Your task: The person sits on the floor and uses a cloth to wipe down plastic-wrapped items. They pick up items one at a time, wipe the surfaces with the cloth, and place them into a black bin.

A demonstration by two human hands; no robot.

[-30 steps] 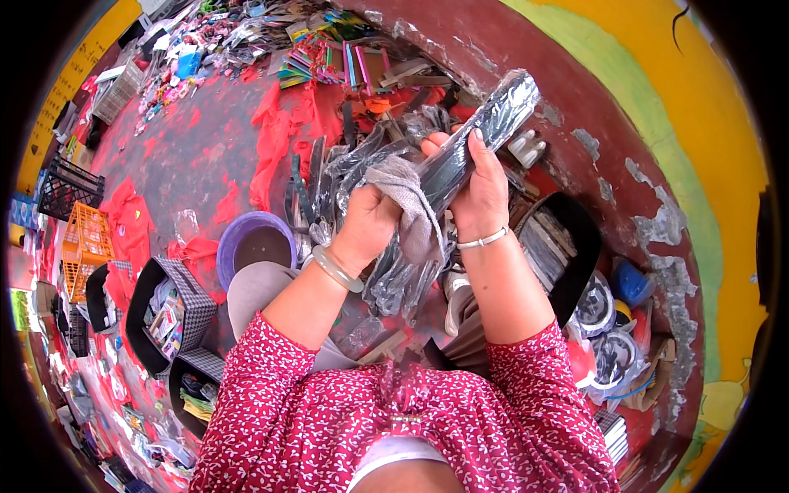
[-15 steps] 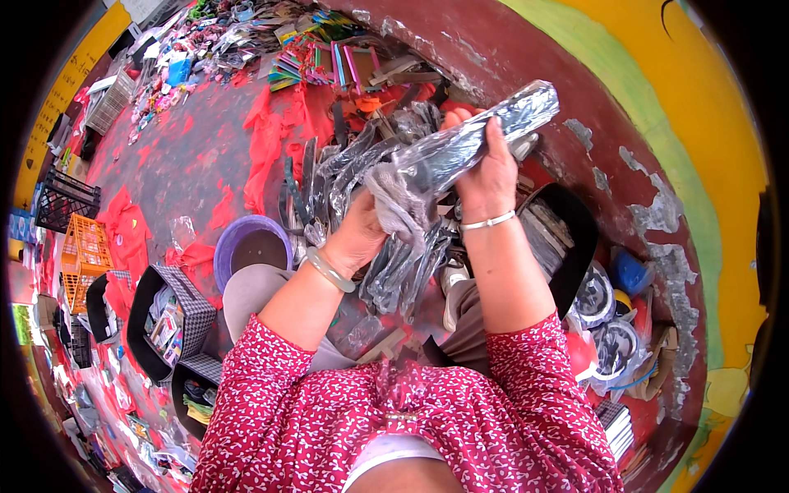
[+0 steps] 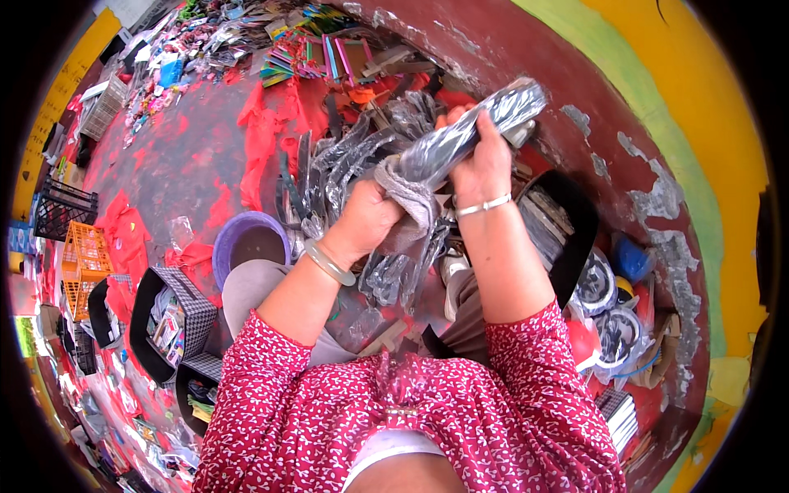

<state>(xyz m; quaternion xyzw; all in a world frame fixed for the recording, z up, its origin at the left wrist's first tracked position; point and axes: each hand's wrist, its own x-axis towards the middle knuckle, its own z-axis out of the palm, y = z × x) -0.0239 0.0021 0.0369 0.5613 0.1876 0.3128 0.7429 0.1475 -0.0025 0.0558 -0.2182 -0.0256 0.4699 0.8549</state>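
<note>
The long dark package (image 3: 501, 115) in shiny clear plastic is up in the air between the hands, slanting from the cloth at its lower end toward the red-brown wall (image 3: 567, 70). The right hand (image 3: 483, 160) holds it partway along, thumb on the near side and fingers curled round the far side; that grip probably carries most of the weight and keeps the slick length from sagging. The left hand (image 3: 370, 218) is closed on a grey cloth (image 3: 409, 191), which wraps the lower end, likely so that fabric rather than bare skin bears on the plastic. The left fingertips are hidden, so I cannot tell how tightly they press.

Below and behind lies a heap of plastic-wrapped dark strips (image 3: 341, 168), within easy reach of both hands. A purple bucket (image 3: 222, 259) stands just beside the left knee (image 3: 246, 296), seemingly handy for the left hand. On the right, a black box (image 3: 582, 238) holds more strips upright or leaning, apparently to keep them together, near bagged wheels (image 3: 596, 292).
</note>
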